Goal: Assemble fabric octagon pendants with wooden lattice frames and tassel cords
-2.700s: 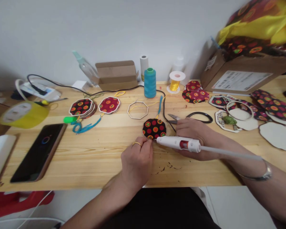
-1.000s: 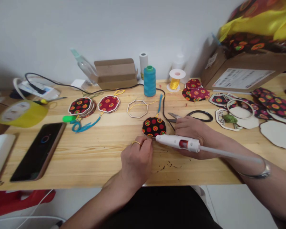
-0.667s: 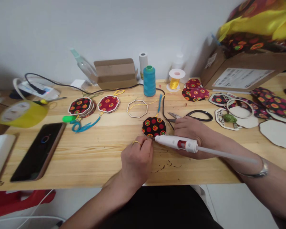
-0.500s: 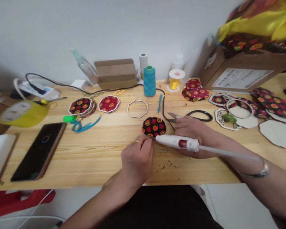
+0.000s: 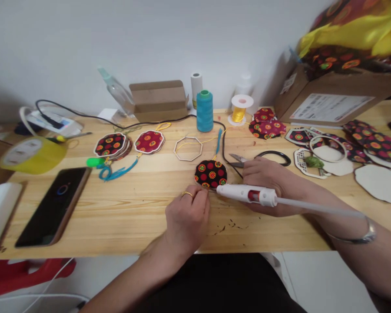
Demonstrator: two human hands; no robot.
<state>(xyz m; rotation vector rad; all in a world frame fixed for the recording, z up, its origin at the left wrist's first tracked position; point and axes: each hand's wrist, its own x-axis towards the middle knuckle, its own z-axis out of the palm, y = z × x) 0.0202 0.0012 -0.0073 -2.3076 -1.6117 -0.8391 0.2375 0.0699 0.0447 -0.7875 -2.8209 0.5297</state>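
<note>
A white hot glue gun [image 5: 241,192] is in my right hand [image 5: 263,187], its nozzle end by the lower right edge of a black floral fabric piece [image 5: 211,174]. A clear glue stick [image 5: 319,207] juts from its back toward my wrist. My left hand [image 5: 187,215], closed with a ring on one finger, pinches the lower edge of the fabric piece, which lies on the wooden table [image 5: 117,217]. A yellow cord and a blue tassel [image 5: 219,141] extend from the top of the piece. Scissors [image 5: 273,156] lie just behind my right hand, partly hidden by it.
Behind stand a blue thread cone [image 5: 204,112], a yellow cord spool [image 5: 238,114] and an open small box [image 5: 159,102]. An octagonal frame [image 5: 188,148] and stacked ornaments [image 5: 111,145] lie leftward, near a phone [image 5: 54,206]. Fabric-covered shapes [image 5: 378,143] and a carton [image 5: 332,98] occupy the right.
My right hand has shifted slightly right with the glue gun, drawing its nozzle a little along the lower edge. My left hand and the fabric piece have stayed in place.
</note>
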